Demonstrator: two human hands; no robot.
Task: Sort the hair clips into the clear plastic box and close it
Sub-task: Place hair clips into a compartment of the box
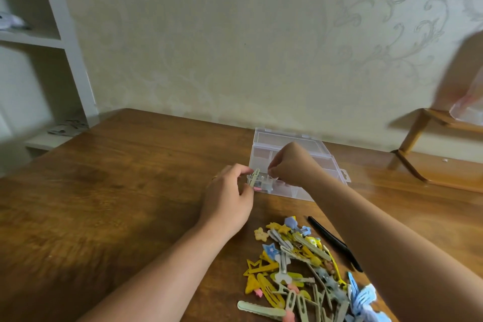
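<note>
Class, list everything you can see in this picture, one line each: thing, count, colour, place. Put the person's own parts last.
Table: one, brown wood, fills the foreground.
Plastic box: one, clear, open, with compartments, at the table's far edge.
Pile of hair clips: too many to count, mostly yellow, beige and blue, near right on the table.
Beige clip: one, pinched in the left hand at the box's near-left corner.
Black clip: one, long, right of the pile.
Shelf unit: one, white, far left.
Wooden stand: one, far right.
Left hand: one, beside the box.
Right hand: one, over the box, fingertips pinched.
</note>
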